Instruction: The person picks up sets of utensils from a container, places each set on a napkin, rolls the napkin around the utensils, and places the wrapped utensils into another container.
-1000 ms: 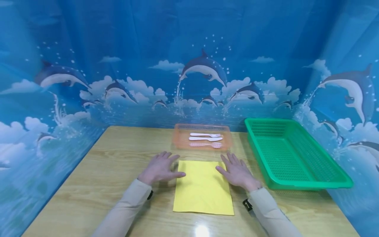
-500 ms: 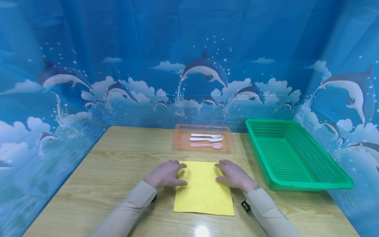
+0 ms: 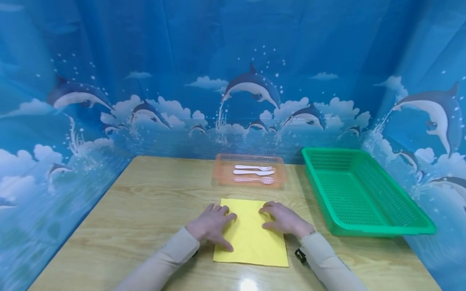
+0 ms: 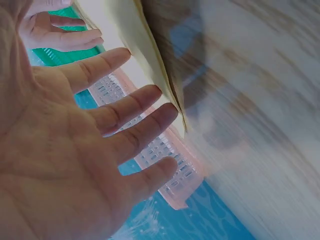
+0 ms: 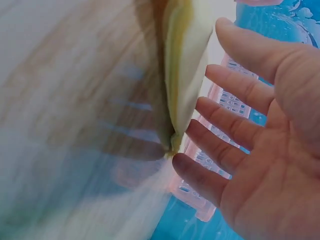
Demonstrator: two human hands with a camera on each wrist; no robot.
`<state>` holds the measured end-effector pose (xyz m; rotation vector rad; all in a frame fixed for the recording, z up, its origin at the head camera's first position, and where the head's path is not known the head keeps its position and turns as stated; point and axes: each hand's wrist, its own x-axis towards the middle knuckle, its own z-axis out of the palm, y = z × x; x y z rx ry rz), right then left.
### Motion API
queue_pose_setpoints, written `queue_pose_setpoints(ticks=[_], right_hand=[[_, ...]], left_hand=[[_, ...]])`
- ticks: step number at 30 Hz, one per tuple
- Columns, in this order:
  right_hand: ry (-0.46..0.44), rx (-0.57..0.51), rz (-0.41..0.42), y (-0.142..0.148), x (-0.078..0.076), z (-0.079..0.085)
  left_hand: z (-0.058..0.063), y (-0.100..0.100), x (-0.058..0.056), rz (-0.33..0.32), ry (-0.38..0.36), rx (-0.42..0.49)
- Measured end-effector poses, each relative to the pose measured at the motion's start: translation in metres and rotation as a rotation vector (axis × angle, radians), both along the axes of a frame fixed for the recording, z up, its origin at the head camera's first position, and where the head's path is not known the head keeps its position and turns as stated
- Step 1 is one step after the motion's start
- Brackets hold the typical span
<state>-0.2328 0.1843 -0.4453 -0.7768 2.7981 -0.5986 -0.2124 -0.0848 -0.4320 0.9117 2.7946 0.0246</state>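
A folded yellow cloth (image 3: pixel 251 238) lies flat on the wooden table, its layered edge showing in both wrist views. Over its left side is my left hand (image 3: pixel 212 225), fingers spread and slightly bent; the left wrist view shows the palm (image 4: pixel 65 150) with nothing held. My right hand (image 3: pixel 285 219) is at the cloth's upper right, fingers loosely bent. In the right wrist view that palm (image 5: pixel 280 165) is bare too, with the fingertips close to the cloth's edge (image 5: pixel 177 75). Whether the fingertips touch the cloth I cannot tell for certain.
Behind the cloth sits an orange basket (image 3: pixel 222 171) holding a white fork (image 3: pixel 251 167), a white knife (image 3: pixel 251 172) and a pale clear-looking utensil (image 3: pixel 251 180). A large green basket (image 3: pixel 327 216) stands on the right. Dolphin-printed blue curtains (image 3: pixel 164 48) surround the table (image 3: pixel 145 190).
Both hands have come inward over the cloth from its sides and a little nearer the body, their fingers bending more. The cloth and baskets stay put.
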Motion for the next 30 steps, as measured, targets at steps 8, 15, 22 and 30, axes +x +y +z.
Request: queue_pose_setpoints(ticks=[8, 15, 22, 30], right_hand=[[0.041, 0.087, -0.046, -0.001, 0.002, 0.003], [-0.014, 0.118, -0.136, 0.005, 0.006, 0.005], [-0.059, 0.149, -0.210, 0.008, 0.012, 0.007], [-0.062, 0.115, -0.213, 0.007, 0.013, 0.009]], left_hand=[[0.005, 0.000, -0.004, 0.029, -0.069, 0.043], [0.007, -0.004, -0.012, 0.015, -0.133, 0.104], [0.007, -0.006, -0.021, 0.011, -0.120, 0.110], [0.004, -0.007, -0.028, 0.028, -0.136, 0.133]])
